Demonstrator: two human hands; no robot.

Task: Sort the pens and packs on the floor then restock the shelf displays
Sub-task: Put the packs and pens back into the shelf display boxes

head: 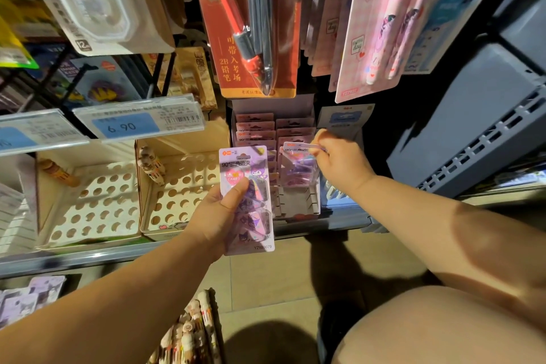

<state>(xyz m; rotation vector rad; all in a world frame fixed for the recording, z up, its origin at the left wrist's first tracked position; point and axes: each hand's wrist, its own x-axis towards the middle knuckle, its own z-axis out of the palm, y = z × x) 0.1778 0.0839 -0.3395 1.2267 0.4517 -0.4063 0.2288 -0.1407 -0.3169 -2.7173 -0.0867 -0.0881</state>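
We hold a purple corner-clip pack [246, 201] in our left hand [218, 216]. The thumb presses across its front and the fingers wrap behind it. The card stands upright just in front of the left front corner of the white display box [298, 211].

Our right hand [339, 162] pinches the top edge of a second corner-clip pack [298, 162], its fingers clenched on the card. This pack stands slightly tilted in the right column of the display box, at the front of that row. Behind it, more packs of the same kind [255, 127] fill both columns to the back of the box.

Just left of the display box sit two cream pen trays [183, 195] with round holes. A few character pens [152, 165] lean at their rear. A price label reading 6.90 [139, 124] hangs above the trays.

Above the display box hang a red carded 2B pencil pack [254, 23] and a pink carded pen pack [384, 23]. To the right of the box stands a grey plastic crate [487, 115]. Below the box and to its left, beneath the shelf edge [88, 257], lies a bundle of character pens [189, 334]. The tan floor [295, 275] spreads under our forearms.
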